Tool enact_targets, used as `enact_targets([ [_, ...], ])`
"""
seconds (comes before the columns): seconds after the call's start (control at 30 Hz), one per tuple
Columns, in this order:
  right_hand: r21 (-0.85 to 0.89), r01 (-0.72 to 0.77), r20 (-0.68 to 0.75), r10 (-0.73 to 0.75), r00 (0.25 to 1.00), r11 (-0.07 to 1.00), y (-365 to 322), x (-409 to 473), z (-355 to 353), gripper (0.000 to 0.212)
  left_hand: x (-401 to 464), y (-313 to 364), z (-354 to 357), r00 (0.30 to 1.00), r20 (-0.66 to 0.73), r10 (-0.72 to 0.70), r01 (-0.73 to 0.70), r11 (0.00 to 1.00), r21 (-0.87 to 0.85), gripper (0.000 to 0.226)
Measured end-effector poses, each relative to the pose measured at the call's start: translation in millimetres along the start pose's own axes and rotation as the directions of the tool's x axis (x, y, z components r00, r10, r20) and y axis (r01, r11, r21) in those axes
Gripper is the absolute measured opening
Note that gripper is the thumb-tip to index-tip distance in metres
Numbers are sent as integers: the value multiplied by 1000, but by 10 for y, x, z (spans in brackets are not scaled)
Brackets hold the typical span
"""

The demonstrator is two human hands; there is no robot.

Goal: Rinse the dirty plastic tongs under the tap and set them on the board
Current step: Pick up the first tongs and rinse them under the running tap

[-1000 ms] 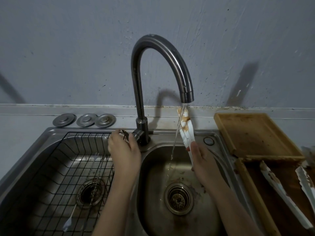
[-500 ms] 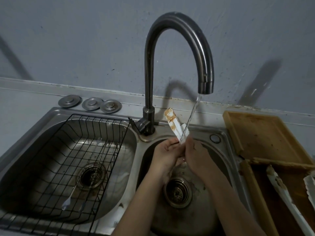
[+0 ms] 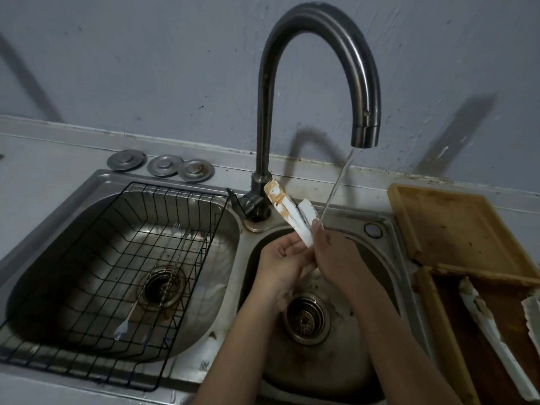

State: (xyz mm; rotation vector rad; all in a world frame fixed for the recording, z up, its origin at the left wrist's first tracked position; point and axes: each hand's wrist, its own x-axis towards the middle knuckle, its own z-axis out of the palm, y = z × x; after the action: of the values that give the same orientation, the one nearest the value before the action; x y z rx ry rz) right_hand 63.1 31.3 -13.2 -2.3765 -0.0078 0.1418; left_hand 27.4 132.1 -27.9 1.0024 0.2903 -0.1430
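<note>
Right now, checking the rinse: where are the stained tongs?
Head view, centre: tongs in the right hand above the right basin, just left of the water stream.

Scuffed grey wall [image 3: 146,68] behind pale countertop [image 3: 43,159]

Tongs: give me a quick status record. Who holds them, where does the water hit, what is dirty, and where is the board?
tongs: white, tips up, tilted left, over the sink
held by: right hand pinches the lower end; left hand palm up against it, grip unclear
water: running, lands at the right fingertips beside the tongs
dirt: brown smear on the longer tip, left of the stream
board: right of the sink, tongs not on it yet
</note>
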Motion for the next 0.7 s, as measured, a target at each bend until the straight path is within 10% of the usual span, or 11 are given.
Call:
enact_targets([
  [0.33,161,9,-7,-8,1000,987,-12,67,-38,25,23,86,84,993,18,117,-118,992,39,36],
  [0.7,503,-70,-25,95,995,861,-75,5,19,44,36,132,98,980,-30,195,-192,978,85,24],
])
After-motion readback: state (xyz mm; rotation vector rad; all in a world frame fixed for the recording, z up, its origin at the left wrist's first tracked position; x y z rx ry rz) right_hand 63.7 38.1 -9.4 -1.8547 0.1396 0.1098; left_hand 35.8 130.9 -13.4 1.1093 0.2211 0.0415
